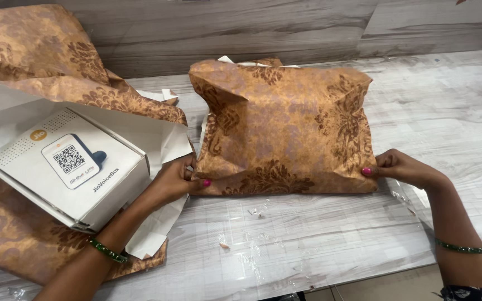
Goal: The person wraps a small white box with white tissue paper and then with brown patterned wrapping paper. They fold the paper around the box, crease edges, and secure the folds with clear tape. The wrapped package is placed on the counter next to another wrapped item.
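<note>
Wrapped parcel [283, 128] in gold-brown patterned paper lies flat on the grey wood-grain table [453, 106]. Left hand [177, 179] pinches the parcel's near-left corner, fingers closed on the paper; right hand [400, 167] pinches its near-right corner likewise. Left of the parcel: white box [65, 167] on loose wrapping paper [12, 234].

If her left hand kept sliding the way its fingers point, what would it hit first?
The left hand points right and already touches the wrapped parcel at its lower left corner, so the parcel is likely first.
</note>
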